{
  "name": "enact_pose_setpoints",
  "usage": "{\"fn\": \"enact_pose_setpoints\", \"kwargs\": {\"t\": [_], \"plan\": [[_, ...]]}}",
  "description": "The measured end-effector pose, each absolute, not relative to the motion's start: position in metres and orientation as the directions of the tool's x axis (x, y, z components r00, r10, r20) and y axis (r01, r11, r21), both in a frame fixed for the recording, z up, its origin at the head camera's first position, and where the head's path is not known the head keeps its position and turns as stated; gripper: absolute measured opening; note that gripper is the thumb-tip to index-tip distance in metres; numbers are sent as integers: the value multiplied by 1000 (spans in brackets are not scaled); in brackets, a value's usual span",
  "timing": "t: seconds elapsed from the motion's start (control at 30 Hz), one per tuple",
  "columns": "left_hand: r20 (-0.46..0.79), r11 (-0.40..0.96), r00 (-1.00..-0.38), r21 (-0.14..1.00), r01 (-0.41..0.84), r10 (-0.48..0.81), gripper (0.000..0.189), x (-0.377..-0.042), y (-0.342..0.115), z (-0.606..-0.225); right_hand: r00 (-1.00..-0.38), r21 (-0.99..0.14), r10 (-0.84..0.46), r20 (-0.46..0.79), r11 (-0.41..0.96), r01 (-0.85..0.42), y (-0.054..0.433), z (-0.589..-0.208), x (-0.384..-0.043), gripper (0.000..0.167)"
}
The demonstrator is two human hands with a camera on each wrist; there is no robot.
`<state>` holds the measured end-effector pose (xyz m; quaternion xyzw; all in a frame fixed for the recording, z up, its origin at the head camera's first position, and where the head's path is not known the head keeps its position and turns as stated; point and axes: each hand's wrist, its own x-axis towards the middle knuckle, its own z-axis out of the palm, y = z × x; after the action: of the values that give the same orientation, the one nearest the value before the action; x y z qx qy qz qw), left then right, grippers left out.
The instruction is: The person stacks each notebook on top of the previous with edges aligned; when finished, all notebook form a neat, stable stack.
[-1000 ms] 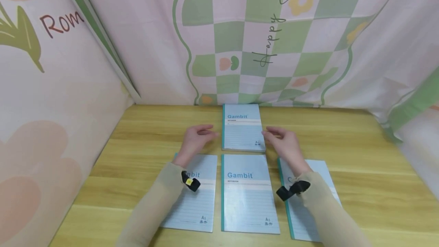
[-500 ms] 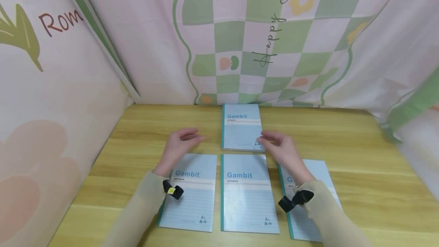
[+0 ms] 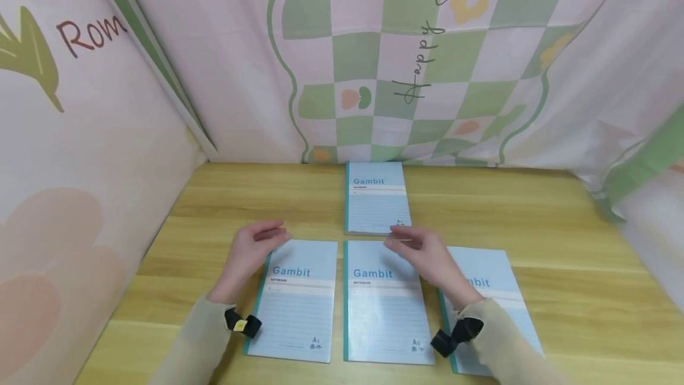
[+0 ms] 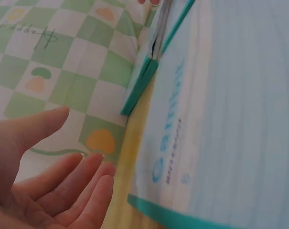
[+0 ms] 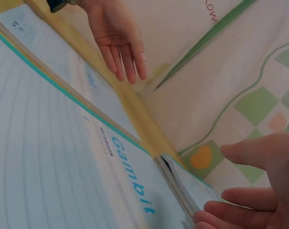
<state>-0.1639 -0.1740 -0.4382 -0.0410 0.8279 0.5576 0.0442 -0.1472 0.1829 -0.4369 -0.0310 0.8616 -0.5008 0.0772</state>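
Note:
Light blue Gambit notebooks with teal spines lie flat on the wooden table. The far notebook (image 3: 376, 201) stands alone at the back middle. In the front row are the left notebook (image 3: 296, 308), the middle notebook (image 3: 387, 308) and the right notebook (image 3: 499, 290). My left hand (image 3: 251, 254) hovers at the top left corner of the left notebook, fingers relaxed and holding nothing. My right hand (image 3: 424, 257) is over the top right corner of the middle notebook, its fingertips overlapping the far notebook's lower edge in the head view; it too holds nothing. The right forearm hides part of the right notebook.
A patterned curtain (image 3: 358, 58) hangs along the table's back edge, and a pale printed sheet (image 3: 80, 165) covers the left side. Wooden tabletop (image 3: 588, 242) extends to the right of the notebooks. Each wrist wears a black strap (image 3: 456, 337).
Both hands have drawn back toward the person from beside the far notebook. The left hand has also shifted left and the right hand slightly inward. The notebooks have stayed in place.

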Motion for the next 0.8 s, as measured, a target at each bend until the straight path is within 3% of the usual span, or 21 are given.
{"fn": "enact_pose_setpoints", "kwargs": {"t": [0.27, 0.5, 0.8], "plan": [[-164, 409, -986, 898, -163, -33, 51, -149, -193, -441, -979, -887, -191, -76, 462, -21, 156, -445, -131, 52], [-175, 416, -983, 891, -181, -51, 51, -138, -208, -446, -945, -914, -324, -47, 396, -90, 134, -451, -120, 50], [-214, 425, -976, 879, -215, -52, 54, -125, -216, -453, -888, -947, -450, -93, 316, -62, 114, -452, -108, 49]]}}
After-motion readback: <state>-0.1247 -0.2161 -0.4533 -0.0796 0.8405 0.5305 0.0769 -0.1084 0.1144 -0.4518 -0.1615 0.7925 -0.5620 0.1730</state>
